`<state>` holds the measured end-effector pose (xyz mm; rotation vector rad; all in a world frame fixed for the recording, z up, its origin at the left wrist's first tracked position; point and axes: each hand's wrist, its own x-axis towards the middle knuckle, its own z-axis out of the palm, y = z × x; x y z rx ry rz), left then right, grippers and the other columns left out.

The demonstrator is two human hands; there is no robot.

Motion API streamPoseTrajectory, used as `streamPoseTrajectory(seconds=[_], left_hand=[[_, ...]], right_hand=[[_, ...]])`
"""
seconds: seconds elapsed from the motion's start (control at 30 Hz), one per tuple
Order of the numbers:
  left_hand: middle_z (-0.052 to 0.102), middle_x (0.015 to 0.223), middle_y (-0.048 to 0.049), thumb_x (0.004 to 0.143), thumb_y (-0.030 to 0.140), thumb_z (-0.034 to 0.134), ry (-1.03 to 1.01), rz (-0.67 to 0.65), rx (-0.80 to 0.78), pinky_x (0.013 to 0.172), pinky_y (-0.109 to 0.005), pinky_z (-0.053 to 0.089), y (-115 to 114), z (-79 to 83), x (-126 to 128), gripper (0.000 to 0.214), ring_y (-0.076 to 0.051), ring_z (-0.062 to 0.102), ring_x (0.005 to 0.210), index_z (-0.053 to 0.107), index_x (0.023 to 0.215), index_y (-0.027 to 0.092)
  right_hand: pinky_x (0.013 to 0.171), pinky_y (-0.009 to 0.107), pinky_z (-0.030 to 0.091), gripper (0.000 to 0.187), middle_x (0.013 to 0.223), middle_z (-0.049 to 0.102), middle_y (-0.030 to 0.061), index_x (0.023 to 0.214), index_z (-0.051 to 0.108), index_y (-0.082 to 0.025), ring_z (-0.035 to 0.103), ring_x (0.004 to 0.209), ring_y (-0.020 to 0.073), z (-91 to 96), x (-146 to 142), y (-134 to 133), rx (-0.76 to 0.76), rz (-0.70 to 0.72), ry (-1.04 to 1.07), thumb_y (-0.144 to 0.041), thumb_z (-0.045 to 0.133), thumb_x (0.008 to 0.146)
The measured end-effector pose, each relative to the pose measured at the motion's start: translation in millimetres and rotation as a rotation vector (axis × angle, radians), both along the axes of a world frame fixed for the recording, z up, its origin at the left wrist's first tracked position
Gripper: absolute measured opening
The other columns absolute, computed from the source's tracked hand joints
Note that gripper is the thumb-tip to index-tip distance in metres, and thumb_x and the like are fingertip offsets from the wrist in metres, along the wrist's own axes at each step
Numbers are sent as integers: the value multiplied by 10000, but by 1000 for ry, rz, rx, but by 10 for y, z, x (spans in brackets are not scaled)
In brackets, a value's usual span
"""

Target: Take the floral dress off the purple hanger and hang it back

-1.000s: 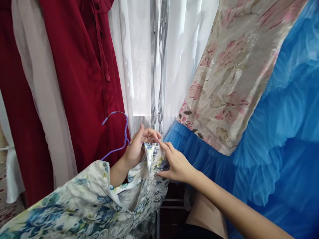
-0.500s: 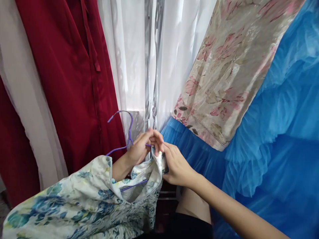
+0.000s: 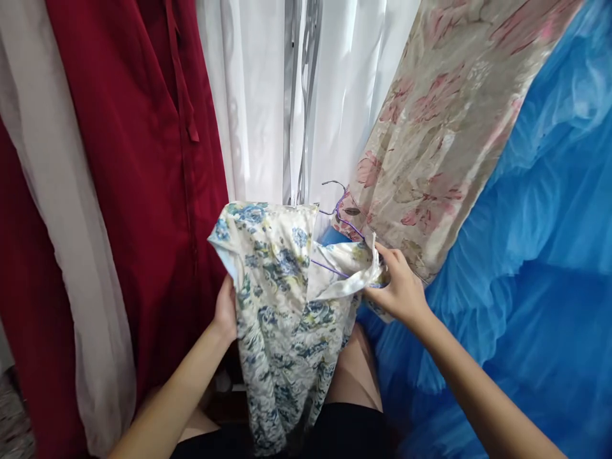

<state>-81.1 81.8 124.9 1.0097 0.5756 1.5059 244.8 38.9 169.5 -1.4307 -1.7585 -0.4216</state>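
A white floral dress (image 3: 275, 274) with blue flowers hangs in front of me on a purple wire hanger (image 3: 351, 226). Its left shoulder covers one arm of the hanger, and the hook stands above the neckline, tilted. My right hand (image 3: 399, 287) pinches the dress's right shoulder around the hanger's end, thumb below and fingers above. At the opposite side, my left hand (image 3: 227, 309) grips the edge of the dress under the sleeve opening. Its fingers are mostly hidden behind the cloth.
Behind hang a dark red dress (image 3: 138, 159), a white curtain-like cloth (image 3: 261, 108) with grey ribbons, a beige dress with pink flowers (image 3: 440, 140) and a blue ruffled tulle gown (image 3: 540, 255). My legs (image 3: 356, 376) are below the floral dress.
My left hand has left the neckline and hanger and moved to the dress's left side. The dress has swung upright, and its right shoulder and the hanger have shifted right with my right hand.
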Motion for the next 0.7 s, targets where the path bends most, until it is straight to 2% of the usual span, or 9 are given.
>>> streamPoseTrajectory(seconds=[0.07, 0.1, 0.2, 0.3, 0.4, 0.53, 0.63, 0.7], left_hand=[[753, 1113, -129, 795, 787, 580, -81, 68, -96, 1067, -531, 489, -119, -207, -106, 750, -394, 593, 1267, 706, 1169, 150], [743, 1153, -137, 758, 776, 639, -82, 120, -118, 1075, -516, 486, -193, -318, -130, 778, -386, 593, 1271, 685, 1222, 152], [728, 1209, -133, 671, 541, 861, 76, 253, -141, 1075, -453, 491, -396, -652, -113, 773, -355, 625, 1237, 638, 1304, 156], [725, 1219, -142, 706, 423, 873, 169, 269, -185, 1073, -436, 490, -493, -881, -28, 703, -339, 641, 1216, 639, 1306, 139], [715, 1244, -149, 738, 428, 850, 136, 287, -187, 1109, -459, 457, -486, -917, 42, 649, -342, 620, 1250, 657, 1281, 131], [707, 1262, -149, 743, 419, 846, 116, 278, -162, 1135, -481, 430, -451, -783, 15, 630, -345, 613, 1261, 666, 1274, 131], [714, 1252, -139, 733, 409, 852, 106, 289, -194, 1113, -471, 457, -492, -733, -62, 658, -340, 625, 1249, 651, 1305, 152], [715, 1256, -125, 700, 388, 872, 128, 329, -223, 1100, -450, 473, -565, -770, -85, 668, -338, 620, 1257, 656, 1295, 175]], right_hand=[[706, 356, 551, 780, 1190, 616, 83, 1485, 461, -270, 679, 971, 299, 144, -53, 61, -39, 15, -42, -441, 702, 763], [709, 354, 547, 780, 1183, 622, 80, 1478, 474, -266, 681, 950, 291, 201, -100, 76, -58, 34, -69, -440, 711, 755], [713, 354, 539, 837, 1198, 624, 91, 1481, 474, -238, 681, 906, 279, 289, -227, 75, -75, 93, -129, -422, 746, 712], [715, 346, 533, 853, 1221, 622, 101, 1486, 462, -228, 681, 912, 277, 270, -252, 80, -48, 133, -135, -404, 749, 703], [695, 339, 523, 839, 1202, 630, 92, 1473, 479, -245, 683, 890, 275, 258, -223, 151, -37, 100, -123, -412, 753, 698], [708, 347, 526, 821, 1172, 640, 78, 1457, 500, -256, 690, 891, 280, 318, -255, 230, -54, 78, -106, -417, 760, 695], [743, 366, 540, 825, 1223, 635, 92, 1447, 496, -238, 690, 955, 304, 336, -301, 194, -51, 121, -101, -404, 763, 685], [787, 384, 549, 813, 1267, 630, 106, 1427, 500, -225, 680, 1021, 324, 320, -304, 152, -67, 189, -115, -379, 764, 674]])
